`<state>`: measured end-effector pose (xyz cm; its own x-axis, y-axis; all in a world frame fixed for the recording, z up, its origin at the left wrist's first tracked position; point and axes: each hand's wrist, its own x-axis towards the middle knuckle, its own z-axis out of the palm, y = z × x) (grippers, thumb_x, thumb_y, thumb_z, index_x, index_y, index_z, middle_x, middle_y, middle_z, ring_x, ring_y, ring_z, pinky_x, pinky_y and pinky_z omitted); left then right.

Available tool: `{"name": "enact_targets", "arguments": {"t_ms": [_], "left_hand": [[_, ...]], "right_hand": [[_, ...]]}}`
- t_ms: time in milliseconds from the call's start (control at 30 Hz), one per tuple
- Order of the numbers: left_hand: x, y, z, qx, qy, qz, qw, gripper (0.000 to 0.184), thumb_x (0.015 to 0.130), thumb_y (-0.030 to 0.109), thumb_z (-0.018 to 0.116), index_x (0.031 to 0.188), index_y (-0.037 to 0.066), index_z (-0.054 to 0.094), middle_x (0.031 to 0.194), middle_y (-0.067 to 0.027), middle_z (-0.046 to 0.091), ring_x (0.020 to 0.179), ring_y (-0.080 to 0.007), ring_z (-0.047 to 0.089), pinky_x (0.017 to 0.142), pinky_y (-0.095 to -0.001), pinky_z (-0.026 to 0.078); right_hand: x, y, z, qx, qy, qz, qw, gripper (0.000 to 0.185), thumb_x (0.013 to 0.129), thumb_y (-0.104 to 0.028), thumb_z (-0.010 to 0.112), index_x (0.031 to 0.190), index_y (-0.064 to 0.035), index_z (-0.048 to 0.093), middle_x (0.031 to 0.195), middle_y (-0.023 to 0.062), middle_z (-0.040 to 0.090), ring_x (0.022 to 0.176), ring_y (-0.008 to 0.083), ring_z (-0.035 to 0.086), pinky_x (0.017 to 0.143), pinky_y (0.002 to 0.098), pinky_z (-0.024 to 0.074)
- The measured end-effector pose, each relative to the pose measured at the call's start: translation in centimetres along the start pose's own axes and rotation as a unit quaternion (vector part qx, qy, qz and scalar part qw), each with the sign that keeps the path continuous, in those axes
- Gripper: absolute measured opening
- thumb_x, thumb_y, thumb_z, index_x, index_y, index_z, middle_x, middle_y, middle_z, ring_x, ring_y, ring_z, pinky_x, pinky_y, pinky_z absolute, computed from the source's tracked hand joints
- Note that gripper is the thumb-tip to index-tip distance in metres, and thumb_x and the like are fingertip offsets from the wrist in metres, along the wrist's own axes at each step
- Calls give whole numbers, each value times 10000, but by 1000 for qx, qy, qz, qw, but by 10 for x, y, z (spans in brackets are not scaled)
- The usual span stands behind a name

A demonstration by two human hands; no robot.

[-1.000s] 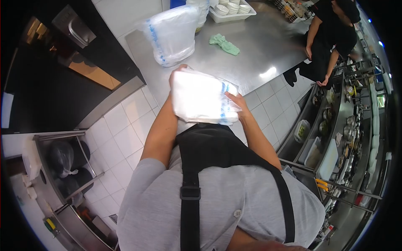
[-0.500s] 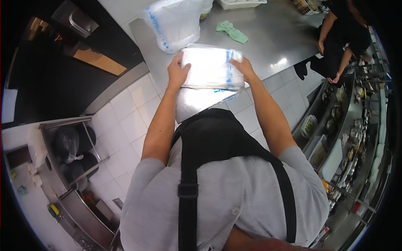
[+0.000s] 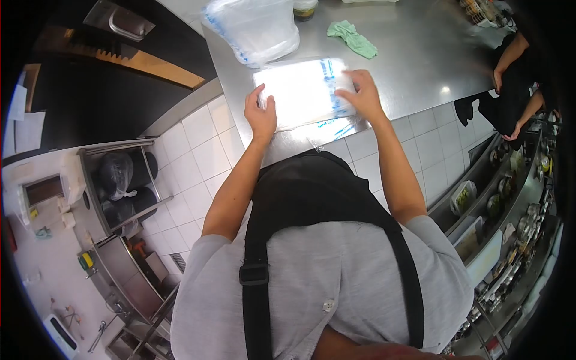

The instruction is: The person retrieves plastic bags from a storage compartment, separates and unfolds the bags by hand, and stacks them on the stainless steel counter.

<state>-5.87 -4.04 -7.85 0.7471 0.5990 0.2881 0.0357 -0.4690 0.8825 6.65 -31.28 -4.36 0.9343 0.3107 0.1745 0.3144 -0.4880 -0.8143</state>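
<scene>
A white plastic-wrapped package (image 3: 297,90) with blue print lies on the near edge of the steel table (image 3: 414,66). At its left side is my left hand (image 3: 261,114), thumb and fingers apart. My right hand (image 3: 363,96) is at the package's right side, its thumb and fingers also spread. Clear wrap with blue print shows at the package's near edge. Just beyond it stands a larger bundle in clear plastic (image 3: 258,30) with blue print. A crumpled green cloth (image 3: 353,39) lies farther back to the right.
A co-worker's hand (image 3: 511,132) and dark clothing show at the right. Food containers (image 3: 463,197) line a counter there. A basket (image 3: 480,12) stands at the back right, a jar (image 3: 305,8) behind the bundle. Black bags (image 3: 120,174) sit in a rack at left.
The package has moved forward from near my body onto the table edge. My hands have gone from gripping it to spread fingers at its sides. The view has shifted.
</scene>
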Motion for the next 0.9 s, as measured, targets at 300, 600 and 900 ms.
{"name": "enact_targets", "arguments": {"t_ms": [300, 600, 900], "left_hand": [[-3, 14, 4, 38, -35, 67, 996, 371, 857, 14, 687, 1228, 16, 677, 1101, -169, 642, 1047, -325, 631, 952, -390, 489], [15, 14, 1, 47, -173, 72, 981, 394, 865, 29, 730, 1257, 40, 692, 866, -126, 512, 766, -246, 514, 707, -352, 445], [26, 13, -5, 9, -200, 39, 979, 386, 857, 46, 752, 1240, 50, 709, 844, -93, 520, 751, -207, 499, 679, -326, 422]], "right_hand": [[94, 37, -6, -180, 115, -6, 977, 384, 896, -310, 757, 1195, -69, 734, 1129, 173, 630, 1080, 353, 618, 943, 418, 502], [123, 59, -3, -242, -30, 52, 968, 293, 941, -173, 656, 1199, -50, 718, 1120, 202, 650, 1127, 425, 601, 940, 504, 503], [37, -63, -71, -60, -215, -102, 970, 706, 816, -277, 816, 1455, -112, 564, 1483, 193, 529, 1427, 387, 408, 1207, 456, 320]]}}
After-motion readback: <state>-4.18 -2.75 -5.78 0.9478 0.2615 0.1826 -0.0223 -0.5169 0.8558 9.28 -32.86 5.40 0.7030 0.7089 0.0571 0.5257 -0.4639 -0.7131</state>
